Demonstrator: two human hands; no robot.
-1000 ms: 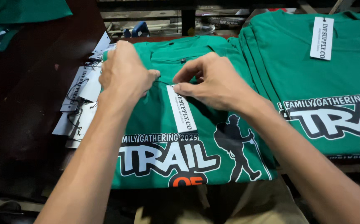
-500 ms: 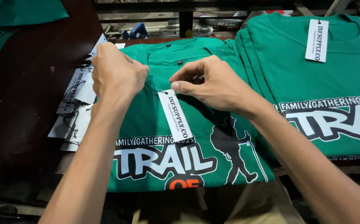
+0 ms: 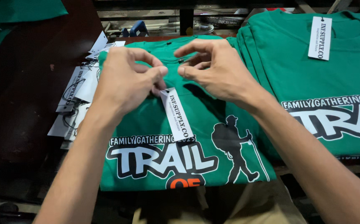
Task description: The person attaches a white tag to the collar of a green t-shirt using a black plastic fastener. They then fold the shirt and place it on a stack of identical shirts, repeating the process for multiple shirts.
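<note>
Two hands over green folded shirt (image 3: 175,137) on dark surface (image 3: 26,103) | my left hand (image 3: 126,81) pinches white hang tag (image 3: 176,114) by its top, keeping it flat | my right hand (image 3: 213,68) fingers curled, pinched at collar, empty | spare tags (image 3: 78,93) stacked left within reach.

Your left hand (image 3: 126,81) and right hand (image 3: 219,70) are bare, with no gloves, rings or watch in sight; both forearms are uncovered all the way to the frame's lower edge, no sleeve showing; your fingernails are short and plain; below, between your arms, you wear khaki-tan trousers (image 3: 238,205).
</note>
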